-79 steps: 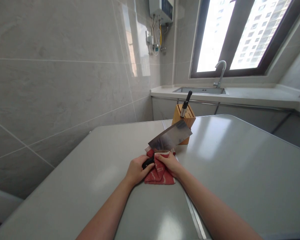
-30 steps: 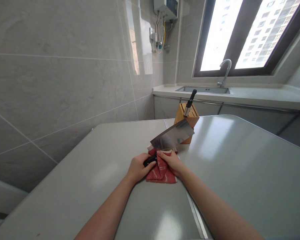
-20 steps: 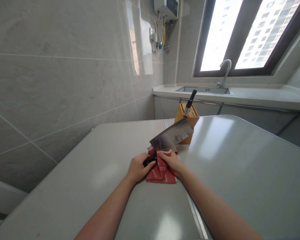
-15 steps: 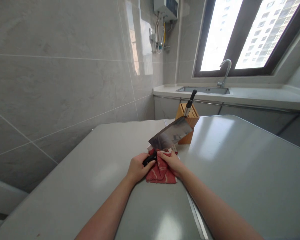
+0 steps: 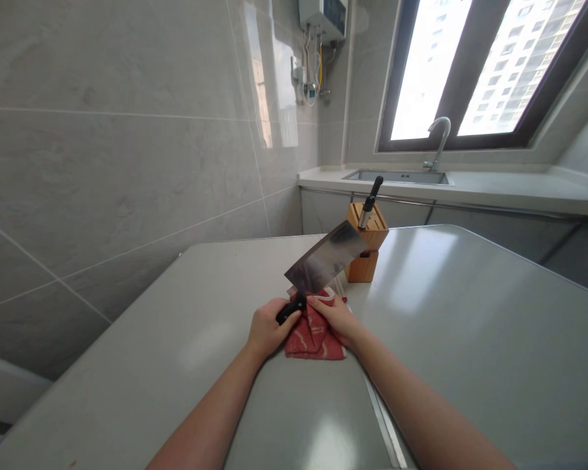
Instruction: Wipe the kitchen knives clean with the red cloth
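My left hand [image 5: 268, 328] is closed around the black handle of a cleaver [image 5: 326, 257], whose broad steel blade points up and to the right, in front of the knife block. A red cloth with white markings [image 5: 315, 336] is gripped in my right hand [image 5: 337, 318], thumb on top, beside the base of the blade. The cloth's lower part hangs down to the table. Some of the right fingers are hidden behind the cloth. Behind the blade stands a wooden knife block [image 5: 362, 266] with a black-handled knife [image 5: 371, 202] upright in it.
The pale glossy table [image 5: 451, 339] has a seam strip [image 5: 385, 418] running toward me. Beyond it is a counter [image 5: 500, 186] with a sink [image 5: 396, 177] and a faucet [image 5: 440, 143] under the window. A tiled wall [image 5: 127, 176] rises on the left.
The cleaver's blade has tilted slightly higher and shifted a little left, showing more of the knife block. Both hands keep their grips.
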